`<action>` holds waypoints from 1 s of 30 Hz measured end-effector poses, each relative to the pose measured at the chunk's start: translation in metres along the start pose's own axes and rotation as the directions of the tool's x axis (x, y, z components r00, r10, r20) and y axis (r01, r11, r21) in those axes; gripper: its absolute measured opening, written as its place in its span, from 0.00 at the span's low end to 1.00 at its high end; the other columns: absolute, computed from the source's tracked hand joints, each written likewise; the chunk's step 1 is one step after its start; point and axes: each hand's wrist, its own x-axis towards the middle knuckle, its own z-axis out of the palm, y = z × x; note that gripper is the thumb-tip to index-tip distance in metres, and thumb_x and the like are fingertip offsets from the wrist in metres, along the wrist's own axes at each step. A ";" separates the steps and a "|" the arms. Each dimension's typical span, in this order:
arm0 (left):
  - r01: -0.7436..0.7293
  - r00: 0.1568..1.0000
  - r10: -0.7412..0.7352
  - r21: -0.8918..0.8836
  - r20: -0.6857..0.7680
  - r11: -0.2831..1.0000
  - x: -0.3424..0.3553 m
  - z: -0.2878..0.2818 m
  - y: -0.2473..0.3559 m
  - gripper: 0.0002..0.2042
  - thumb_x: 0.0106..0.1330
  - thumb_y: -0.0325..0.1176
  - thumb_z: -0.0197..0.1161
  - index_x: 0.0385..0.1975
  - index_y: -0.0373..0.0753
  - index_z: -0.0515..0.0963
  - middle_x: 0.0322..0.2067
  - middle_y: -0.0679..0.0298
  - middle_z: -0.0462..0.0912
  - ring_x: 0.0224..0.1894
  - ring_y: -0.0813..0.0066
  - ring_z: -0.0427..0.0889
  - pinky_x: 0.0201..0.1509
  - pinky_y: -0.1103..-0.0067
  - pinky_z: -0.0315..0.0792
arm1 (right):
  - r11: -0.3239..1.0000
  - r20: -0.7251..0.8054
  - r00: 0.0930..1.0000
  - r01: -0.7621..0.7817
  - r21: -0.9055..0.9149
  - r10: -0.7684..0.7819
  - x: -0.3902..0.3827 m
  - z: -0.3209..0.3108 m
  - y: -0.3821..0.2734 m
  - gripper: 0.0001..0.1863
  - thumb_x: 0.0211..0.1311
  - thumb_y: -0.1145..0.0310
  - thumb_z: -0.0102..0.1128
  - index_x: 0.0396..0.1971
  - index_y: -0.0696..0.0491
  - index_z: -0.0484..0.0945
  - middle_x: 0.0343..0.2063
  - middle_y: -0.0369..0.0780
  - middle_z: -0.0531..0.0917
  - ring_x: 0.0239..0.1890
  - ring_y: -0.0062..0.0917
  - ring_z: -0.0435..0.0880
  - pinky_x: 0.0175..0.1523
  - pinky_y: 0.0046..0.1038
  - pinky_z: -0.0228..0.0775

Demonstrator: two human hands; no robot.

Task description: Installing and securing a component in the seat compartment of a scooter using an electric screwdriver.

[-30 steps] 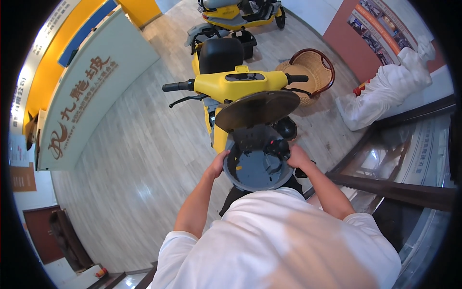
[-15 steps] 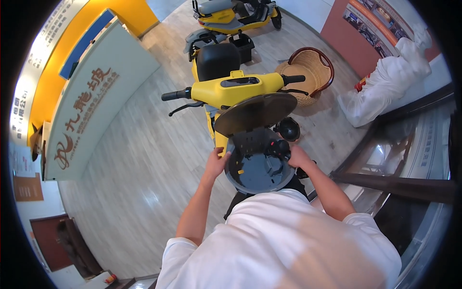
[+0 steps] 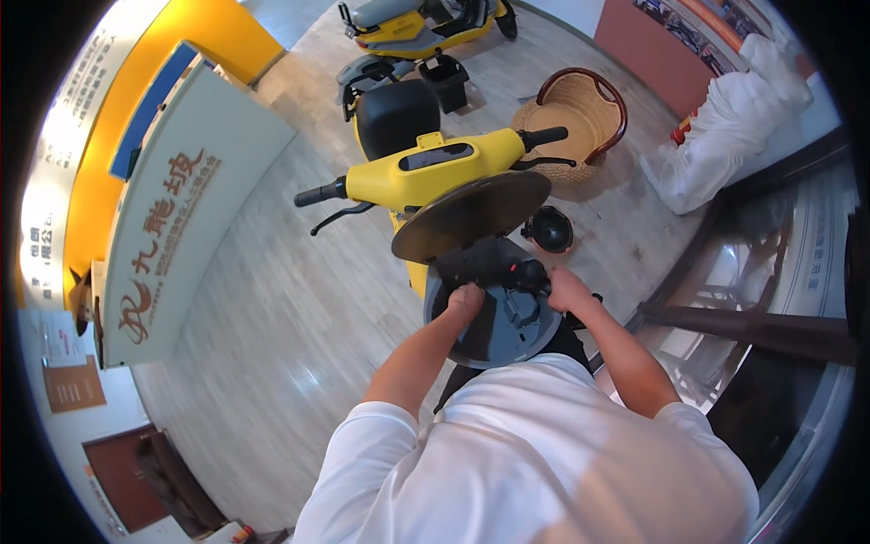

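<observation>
In front of me is a round grey bin (image 3: 503, 337), with its dark round lid (image 3: 471, 215) tipped up on the far side. My left hand (image 3: 466, 299) is inside the bin's left part, fingers curled; whatever they hold is hidden. At the right rim, my right hand (image 3: 569, 290) is closed against a black device (image 3: 529, 275) with a small red part; its kind is unclear. Grey fittings (image 3: 520, 313) show on the bin's inside. Just beyond the lid stands a yellow scooter (image 3: 435, 168) with black grips and brake levers.
To the right of the scooter are a woven basket (image 3: 575, 127) with a brown handle and a black helmet-like round object (image 3: 549, 229). A second yellow scooter (image 3: 426, 36) stands at the back. A white counter (image 3: 204, 181) is at left, a white sculpture (image 3: 739, 127) at right.
My left hand has moved right, from the bin's outer left rim to inside it. My right hand stays at the right rim. The view has shifted slightly.
</observation>
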 end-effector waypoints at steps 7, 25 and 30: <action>0.028 1.000 -0.028 -0.102 0.004 0.994 0.012 -0.003 0.001 0.11 0.64 0.31 0.52 0.28 0.41 0.83 0.34 0.54 0.84 0.37 0.62 0.85 0.42 0.74 0.80 | 0.999 0.033 0.998 -0.049 0.001 0.049 -0.007 -0.017 -0.009 0.21 0.38 0.79 0.56 0.40 0.58 0.78 0.42 0.50 0.78 0.48 0.46 0.77 0.52 0.39 0.70; -0.070 0.996 0.079 0.182 -0.042 0.981 -0.009 -0.016 0.012 0.10 0.62 0.31 0.53 0.38 0.37 0.79 0.34 0.56 0.82 0.36 0.65 0.83 0.40 0.75 0.77 | 0.999 0.063 0.998 -0.018 -0.048 0.021 0.002 -0.004 0.003 0.22 0.42 0.79 0.55 0.43 0.57 0.78 0.45 0.50 0.77 0.50 0.45 0.76 0.54 0.39 0.69; -0.255 0.964 0.265 0.241 -0.009 0.937 -0.047 -0.037 0.012 0.08 0.59 0.31 0.57 0.32 0.34 0.80 0.32 0.53 0.81 0.38 0.61 0.81 0.45 0.73 0.75 | 0.997 0.062 0.998 0.015 -0.080 -0.010 0.007 -0.002 0.009 0.21 0.42 0.79 0.56 0.42 0.59 0.78 0.45 0.50 0.77 0.49 0.45 0.76 0.54 0.39 0.69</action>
